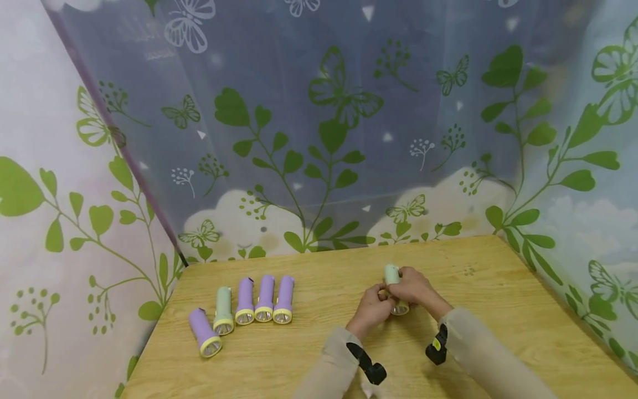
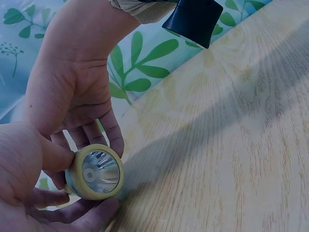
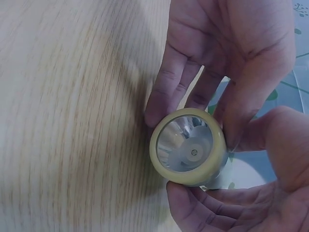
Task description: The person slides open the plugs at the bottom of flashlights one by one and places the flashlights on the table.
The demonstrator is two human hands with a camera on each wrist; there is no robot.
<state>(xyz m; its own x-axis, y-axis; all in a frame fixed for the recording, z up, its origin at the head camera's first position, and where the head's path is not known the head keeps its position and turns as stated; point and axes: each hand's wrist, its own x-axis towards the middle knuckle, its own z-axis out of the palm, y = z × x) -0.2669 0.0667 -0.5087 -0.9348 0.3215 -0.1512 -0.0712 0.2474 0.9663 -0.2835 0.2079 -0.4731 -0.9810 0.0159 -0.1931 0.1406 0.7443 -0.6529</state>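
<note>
Both hands hold one green flashlight [image 1: 392,273] with a yellow head ring, on the right half of the table. Its lens end [image 2: 100,173] faces the wrist cameras, showing a silvery reflector. My left hand [image 1: 371,309] grips it from the left, fingers under the head and thumb on the near side in the left wrist view. My right hand [image 1: 413,287] wraps the body from the other side, its fingers around the head [image 3: 188,147] in the right wrist view. Much of the flashlight's body is hidden behind the fingers.
On the left of the wooden table [image 1: 329,343] lie several purple flashlights [image 1: 266,296] and a green flashlight [image 1: 224,307], lens ends toward me. One purple flashlight [image 1: 203,331] lies apart at the far left, angled. Patterned cloth [image 1: 299,138] hangs behind the table and at both sides.
</note>
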